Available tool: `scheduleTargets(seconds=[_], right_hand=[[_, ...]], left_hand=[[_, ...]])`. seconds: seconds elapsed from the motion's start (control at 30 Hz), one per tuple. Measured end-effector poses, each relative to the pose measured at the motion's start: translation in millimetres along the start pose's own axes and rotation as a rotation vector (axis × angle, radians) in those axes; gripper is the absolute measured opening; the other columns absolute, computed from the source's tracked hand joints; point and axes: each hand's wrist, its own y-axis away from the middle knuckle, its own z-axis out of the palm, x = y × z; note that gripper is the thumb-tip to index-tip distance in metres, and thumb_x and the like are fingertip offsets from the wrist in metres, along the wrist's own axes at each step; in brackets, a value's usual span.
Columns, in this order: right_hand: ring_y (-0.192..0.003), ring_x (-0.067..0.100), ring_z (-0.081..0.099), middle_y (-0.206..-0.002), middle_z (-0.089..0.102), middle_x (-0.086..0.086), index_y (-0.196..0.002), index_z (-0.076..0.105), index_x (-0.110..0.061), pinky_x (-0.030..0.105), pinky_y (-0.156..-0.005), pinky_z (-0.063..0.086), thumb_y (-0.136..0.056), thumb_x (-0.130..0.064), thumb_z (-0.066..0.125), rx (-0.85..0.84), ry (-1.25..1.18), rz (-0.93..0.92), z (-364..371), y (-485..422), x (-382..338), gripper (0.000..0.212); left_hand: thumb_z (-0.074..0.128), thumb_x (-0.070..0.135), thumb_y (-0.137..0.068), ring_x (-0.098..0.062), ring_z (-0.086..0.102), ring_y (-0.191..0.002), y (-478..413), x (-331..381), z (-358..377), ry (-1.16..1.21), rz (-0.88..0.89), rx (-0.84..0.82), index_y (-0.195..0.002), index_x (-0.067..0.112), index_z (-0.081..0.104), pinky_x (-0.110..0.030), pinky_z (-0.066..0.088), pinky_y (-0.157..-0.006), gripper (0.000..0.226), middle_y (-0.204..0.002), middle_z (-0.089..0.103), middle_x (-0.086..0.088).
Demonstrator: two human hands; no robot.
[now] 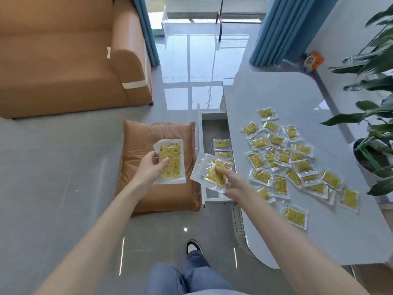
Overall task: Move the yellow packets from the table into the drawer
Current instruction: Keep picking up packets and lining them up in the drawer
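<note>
Both forearms reached forward in the head view. Nearer the open drawer (215, 133), the right hand (230, 184) pinched a crumpled yellow packet (214, 173) directly above its near end, long axis tilted toward the drawer. Left of it, over a brown cushion (138, 150), the left hand (152, 167) gripped a flat packet (170, 161) upright. Many loose packets (282, 158) lay on the desk (297, 92), right of both hands.
</note>
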Motion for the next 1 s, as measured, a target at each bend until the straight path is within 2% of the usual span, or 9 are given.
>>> scheduleTargets(seconds=[0.13,0.27,0.4,0.47,0.6,0.7,0.77,0.83,1.0], right_hand=[[-0.051,0.020,0.070,-0.060,0.070,0.009,-0.086,0.061,-0.004,0.032,-0.043,0.056,-0.094,-0.002,0.056,-0.014,-0.098,-0.012,28.8,-16.3,-21.6,0.010],[-0.048,0.022,0.069,-0.058,0.070,0.012,-0.084,0.060,-0.003,0.033,-0.041,0.055,-0.095,-0.003,0.053,0.028,-0.209,-0.034,54.5,-35.1,-37.7,0.014],[-0.049,0.022,0.069,-0.059,0.070,0.012,-0.084,0.059,-0.002,0.033,-0.042,0.056,-0.097,-0.002,0.048,0.049,-0.312,-0.102,78.6,-50.8,-47.5,0.017],[-0.051,0.023,0.070,-0.061,0.071,0.013,-0.085,0.060,-0.002,0.035,-0.044,0.057,-0.097,-0.002,0.048,0.062,-0.341,-0.128,87.5,-55.4,-50.5,0.017],[-0.053,0.024,0.071,-0.063,0.071,0.013,-0.093,0.059,-0.002,0.036,-0.043,0.056,-0.097,-0.001,0.048,0.119,-0.423,-0.177,88.0,-63.0,-58.2,0.012],[-0.051,0.021,0.070,-0.060,0.070,0.011,-0.091,0.061,-0.001,0.032,-0.041,0.055,-0.094,0.002,0.053,0.208,-0.452,-0.228,72.2,-66.0,-64.2,0.009],[-0.052,0.019,0.069,-0.061,0.070,0.009,-0.089,0.063,0.000,0.030,-0.043,0.055,-0.091,0.002,0.057,0.265,-0.462,-0.258,57.4,-66.8,-70.1,0.007],[-0.056,0.019,0.069,-0.068,0.070,0.008,-0.087,0.064,-0.001,0.030,-0.049,0.057,-0.090,0.002,0.059,0.312,-0.463,-0.281,43.5,-67.6,-75.2,0.007],[-0.081,0.023,0.065,-0.088,0.067,0.009,-0.090,0.066,-0.004,0.038,-0.084,0.053,-0.087,-0.005,0.066,0.373,-0.449,-0.282,12.4,-69.5,-90.6,0.003]], left_hand=[[0.055,0.014,-0.095,-0.016,0.061,-0.095,-50.5,24.0,-13.2,-0.059,0.012,-0.052,-0.117,0.006,0.055,-0.015,0.046,-0.067,0.024,-0.111,0.063,-0.005],[0.055,0.013,-0.095,-0.019,0.062,-0.097,-106.5,43.4,-24.9,-0.113,0.032,-0.130,-0.118,0.004,0.055,-0.024,0.047,-0.078,0.025,-0.117,0.064,-0.010],[0.055,0.012,-0.095,-0.013,0.057,-0.090,-151.8,64.0,-26.8,-0.191,0.076,-0.226,-0.112,0.006,0.054,-0.007,0.045,-0.054,0.018,-0.111,0.062,-0.008],[0.054,0.013,-0.095,-0.012,0.056,-0.089,-168.1,75.2,-24.7,-0.229,0.086,-0.279,-0.107,0.009,0.052,-0.006,0.045,-0.052,0.013,-0.111,0.061,-0.009],[0.054,0.017,-0.096,-0.017,0.058,-0.095,-196.0,98.7,-10.8,-0.305,0.100,-0.364,-0.124,0.003,0.050,-0.020,0.044,-0.075,0.031,-0.123,0.060,-0.009],[0.053,0.018,-0.096,-0.022,0.061,-0.103,-210.7,115.3,14.3,-0.340,0.114,-0.396,-0.124,0.003,0.051,-0.025,0.044,-0.080,0.032,-0.125,0.061,-0.010],[0.054,0.016,-0.095,-0.021,0.060,-0.097,-217.4,124.8,35.9,-0.348,0.124,-0.419,-0.121,0.003,0.052,-0.026,0.045,-0.078,0.029,-0.122,0.062,-0.010],[0.054,0.015,-0.095,-0.020,0.059,-0.093,-222.6,133.8,59.7,-0.356,0.145,-0.441,-0.118,0.003,0.052,-0.026,0.044,-0.075,0.026,-0.120,0.063,-0.012],[0.054,0.015,-0.095,-0.020,0.058,-0.093,-228.1,157.3,116.8,-0.387,0.193,-0.483,-0.119,0.001,0.051,-0.027,0.045,-0.073,0.028,-0.121,0.061,-0.014]])
